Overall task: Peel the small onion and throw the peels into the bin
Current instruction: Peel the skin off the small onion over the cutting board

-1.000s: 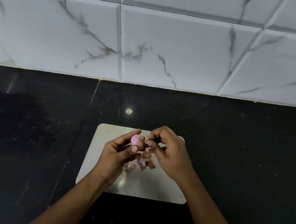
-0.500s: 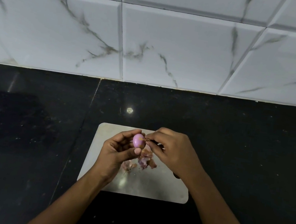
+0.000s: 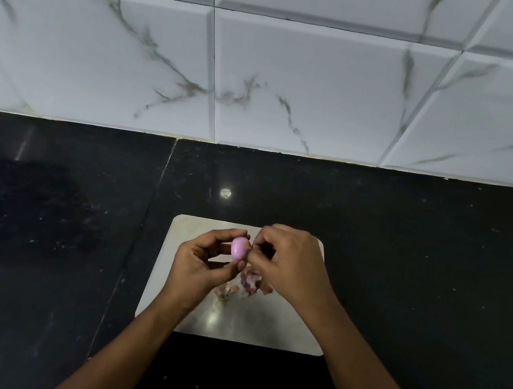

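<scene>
A small pink-purple onion [image 3: 238, 248] is held up over a pale cutting board [image 3: 277, 332] by my left hand [image 3: 200, 266], thumb and fingertips curled round it. My right hand [image 3: 291, 263] sits just to the onion's right, its fingertips pinching at a brownish bit of skin on the onion's right side. Several loose peels [image 3: 247, 285] lie on the board beneath both hands. No bin is in view.
The board lies on a black stone counter [image 3: 421, 271] with a seam running down its left part. A white marbled tile wall [image 3: 299, 83] rises behind the counter. Patterned cloth shows at the bottom edge.
My right hand has shifted a little over the onion's right side, and the onion has turned slightly in my left fingers. The peels on the board lie as before.
</scene>
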Available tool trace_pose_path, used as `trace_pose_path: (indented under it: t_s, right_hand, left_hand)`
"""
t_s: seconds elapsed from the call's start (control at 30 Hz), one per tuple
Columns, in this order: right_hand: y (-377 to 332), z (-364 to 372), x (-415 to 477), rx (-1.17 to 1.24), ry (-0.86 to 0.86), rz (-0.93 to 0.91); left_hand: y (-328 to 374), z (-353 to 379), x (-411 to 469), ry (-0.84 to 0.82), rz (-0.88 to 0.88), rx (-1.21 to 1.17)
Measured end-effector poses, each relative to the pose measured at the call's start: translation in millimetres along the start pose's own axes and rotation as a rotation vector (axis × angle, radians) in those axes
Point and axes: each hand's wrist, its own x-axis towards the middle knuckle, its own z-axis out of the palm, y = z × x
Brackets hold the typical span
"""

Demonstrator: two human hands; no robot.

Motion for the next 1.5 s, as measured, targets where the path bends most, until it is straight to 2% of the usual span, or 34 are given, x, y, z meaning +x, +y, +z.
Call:
trace_pose_path:
  t_s: [0.27, 0.53, 0.63, 0.77, 0.87, 0.93, 1.03, 1.1, 1.17, 1.3, 1.4, 1.5]
  right_hand:
    - [3.9, -3.1, 3.7, 0.257, -0.189, 0.367]
    - [12.8, -7.1, 10.9, 0.868, -0.498, 0.685]
    - [12.4, -8.6, 11.0, 1.031, -0.496, 0.711]
    - [12.1, -8.6, 7.8, 1.172, -0.4, 0.707]
    - [16.6, -1.2, 4.1, 1.049, -0.289, 0.661]
    - [22.1, 7.5, 1.2, 0.819, -0.234, 0.61]
    - [30.8, 17.9, -1.4, 0.387, -0.268, 0.474]
    - [33.4, 20.8, -3.1, 0.188, -0.249, 0.376]
    - [31.3, 21.3, -5.7, 0.164, -0.127, 0.31]
    - [11.3, 10.9, -8.3, 0.347, 0.094, 0.139]
    - [-0.7, 5.3, -5.2, 0.304, 0.096, -0.053]
    - [-3.5, 5.8, -1.3, 0.209, 0.079, -0.112]
  left_hand:
    - [4.2, -6.0, -0.2, -0.098, 0.016, 0.059]
    - [-0.6, -6.3, -1.7, -0.097, -0.057, -0.202]
    - [-1.1, -1.8, -3.0, -0.051, -0.108, -0.33]
    - [-1.5, 3.2, -4.4, 0.026, -0.26, -0.552]
    - [-4.0, 4.0, -6.3, 0.034, -0.309, -0.629]
    - [-6.4, 1.2, -7.7, 0.031, -0.326, -0.656]
    - [-7.7, -3.7, -9.6, -0.001, -0.358, -0.715]
    - [-7.7, -5.0, -10.0, -0.031, -0.378, -0.746]
    - [-6.8, -4.4, -9.6, -0.049, -0.39, -0.766]
    - [-4.1, -2.4, -7.7, -0.036, -0.398, -0.777]
    - [-1.7, -1.2, -5.9, -0.03, -0.39, -0.766]
    - [1.5, -0.4, -5.0, -0.026, -0.381, -0.723]
